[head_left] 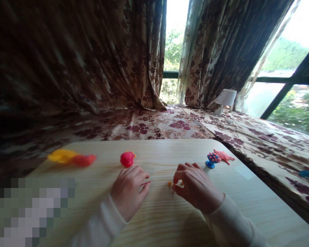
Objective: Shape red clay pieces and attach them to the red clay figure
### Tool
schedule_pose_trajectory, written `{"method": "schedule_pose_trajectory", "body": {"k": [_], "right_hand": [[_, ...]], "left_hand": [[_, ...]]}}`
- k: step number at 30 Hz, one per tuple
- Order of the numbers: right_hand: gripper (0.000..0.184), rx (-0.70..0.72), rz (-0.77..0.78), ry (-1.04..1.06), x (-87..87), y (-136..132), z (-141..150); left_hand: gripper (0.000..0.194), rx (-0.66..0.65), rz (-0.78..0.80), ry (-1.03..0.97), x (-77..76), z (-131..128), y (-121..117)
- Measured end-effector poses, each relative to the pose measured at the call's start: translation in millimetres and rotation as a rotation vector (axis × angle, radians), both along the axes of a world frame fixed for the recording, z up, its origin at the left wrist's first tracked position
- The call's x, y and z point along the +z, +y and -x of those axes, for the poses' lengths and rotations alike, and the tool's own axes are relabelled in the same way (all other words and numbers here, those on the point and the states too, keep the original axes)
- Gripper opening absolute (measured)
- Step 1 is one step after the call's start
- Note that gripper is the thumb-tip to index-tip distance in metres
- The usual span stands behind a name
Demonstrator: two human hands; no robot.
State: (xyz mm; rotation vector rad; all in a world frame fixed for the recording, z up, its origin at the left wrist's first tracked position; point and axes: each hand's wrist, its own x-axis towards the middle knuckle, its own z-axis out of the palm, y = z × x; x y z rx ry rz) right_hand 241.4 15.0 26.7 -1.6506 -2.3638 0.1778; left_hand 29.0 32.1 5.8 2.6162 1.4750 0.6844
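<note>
My left hand (130,190) is closed, with a thin red strip (145,183) sticking out between thumb and fingers toward the right. My right hand (195,187) hovers low over the table, thumb and index tips pinched around what looks like a tiny orange piece. Just left of those fingertips lies a small orange ball (169,184); more orange shows behind the fingers. Beyond my left hand sits a round pink-red figure (127,159) with yellow bits, apparently modelling clay. Past my right hand stands a blue figure (212,160) dotted with pink, on a blue base.
On the pale wooden table (154,147), a yellow and red shape (72,157) lies at the far left. A flat pink shape (223,156) lies behind the blue figure. A white lamp (226,97) stands on the patterned cloth by the window; blue and yellow items (307,175) rest at right.
</note>
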Motion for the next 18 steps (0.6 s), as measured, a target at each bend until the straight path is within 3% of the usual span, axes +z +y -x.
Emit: {"method": "schedule_pose_trajectory", "body": {"k": [3, 5, 9, 11, 18], "right_hand": [[0.009, 0.017, -0.026, 0.02, 1.9, -1, 4], [0.01, 0.041, -0.057, 0.155, 5.1, -2, 8], [0.01, 0.18, -0.094, 0.618, 9.4, -4, 20], [0.012, 0.232, -0.091, 0.742, 8.9, -5, 26], [0.012, 0.237, -0.137, 0.774, 1.0, -8, 33]], "left_hand": [[0.011, -0.015, -0.031, -0.118, 2.7, -3, -2], [0.011, -0.023, 0.029, -0.276, 7.6, -6, -5], [0.021, -0.09, 0.457, -0.664, 19.1, -14, -13], [0.028, -0.122, 0.645, -0.811, 21.4, -15, -14], [0.027, -0.107, 0.924, -1.111, 11.4, -14, -11]]}}
